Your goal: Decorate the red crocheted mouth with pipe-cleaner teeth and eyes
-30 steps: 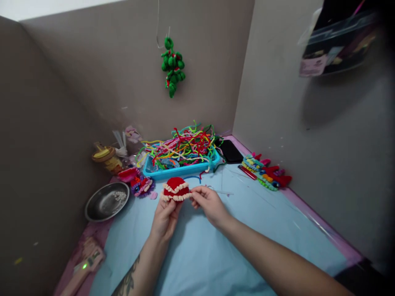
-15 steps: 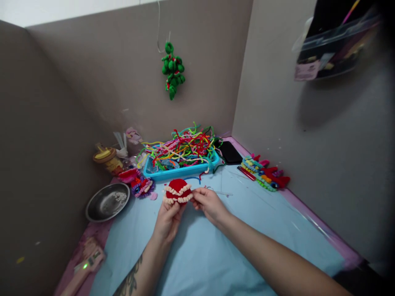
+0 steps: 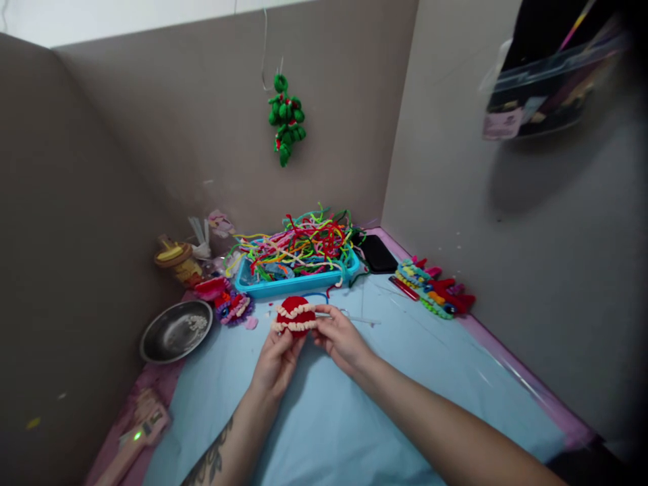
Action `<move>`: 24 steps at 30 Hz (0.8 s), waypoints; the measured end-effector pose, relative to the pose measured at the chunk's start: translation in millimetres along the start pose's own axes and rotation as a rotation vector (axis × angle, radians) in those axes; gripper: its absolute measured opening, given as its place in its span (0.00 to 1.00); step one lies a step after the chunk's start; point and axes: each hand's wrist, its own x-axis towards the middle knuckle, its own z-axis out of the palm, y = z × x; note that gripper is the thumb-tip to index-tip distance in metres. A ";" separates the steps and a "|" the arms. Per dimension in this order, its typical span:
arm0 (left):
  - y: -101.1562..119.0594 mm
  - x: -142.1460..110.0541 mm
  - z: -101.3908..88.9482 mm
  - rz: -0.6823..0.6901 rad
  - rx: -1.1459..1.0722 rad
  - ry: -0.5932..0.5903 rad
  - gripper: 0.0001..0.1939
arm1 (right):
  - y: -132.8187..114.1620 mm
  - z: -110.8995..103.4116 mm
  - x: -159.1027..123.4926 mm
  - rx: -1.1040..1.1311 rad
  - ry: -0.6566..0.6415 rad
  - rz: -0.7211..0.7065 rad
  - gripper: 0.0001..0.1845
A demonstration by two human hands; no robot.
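A round red crochet piece (image 3: 295,314) with two wavy cream trims across its front is held up over the blue cloth (image 3: 324,412). My left hand (image 3: 277,361) pinches its lower edge, thumb in front. At its right edge, the fingers of my right hand (image 3: 338,335) close on the end of the cream trim. Behind the hands stands a blue tray (image 3: 298,286) heaped with many-coloured yarn strands (image 3: 314,239).
To the left are a metal bowl (image 3: 162,344) with small pale bits, a pink glue gun (image 3: 146,428) with a green light, and crocheted pieces (image 3: 227,300). Rightward lie a black phone (image 3: 379,254), a red tool (image 3: 403,288) and colourful crocheted pieces (image 3: 435,290). Grey walls enclose the table.
The red piece has shifted slightly right and turned to face me more squarely. My right hand's fingers have spread along its right edge. The view has tilted a little.
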 end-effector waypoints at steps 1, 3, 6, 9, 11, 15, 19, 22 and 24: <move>0.0 -0.4 0.6 0.012 0.012 0.007 0.19 | 0.8 -0.1 0.0 0.018 0.008 0.011 0.20; -0.1 -1.9 2.5 0.042 0.038 0.008 0.21 | 2.2 -0.5 0.7 0.051 0.030 0.038 0.20; -0.2 -5.3 6.7 0.069 0.086 -0.071 0.27 | 3.4 -2.6 3.3 0.108 0.054 0.085 0.19; 0.4 -8.6 10.9 0.091 0.138 -0.184 0.33 | 2.3 -6.4 6.4 0.183 0.049 0.132 0.19; 1.4 -10.3 12.3 0.107 0.164 -0.202 0.37 | 0.5 -8.6 7.3 0.212 0.024 0.151 0.18; 4.4 -13.0 11.5 0.111 0.166 -0.135 0.39 | -3.2 -10.2 6.7 0.222 -0.037 0.145 0.18; 5.6 -14.8 9.2 0.075 0.149 -0.097 0.40 | -3.3 -11.0 6.6 0.215 -0.051 0.130 0.20; 4.2 -14.4 7.2 0.091 0.178 -0.091 0.43 | -1.4 -12.1 6.9 0.193 -0.052 0.123 0.20; 3.4 -13.7 6.1 0.107 0.209 -0.081 0.44 | -0.3 -12.5 6.7 0.175 -0.059 0.118 0.20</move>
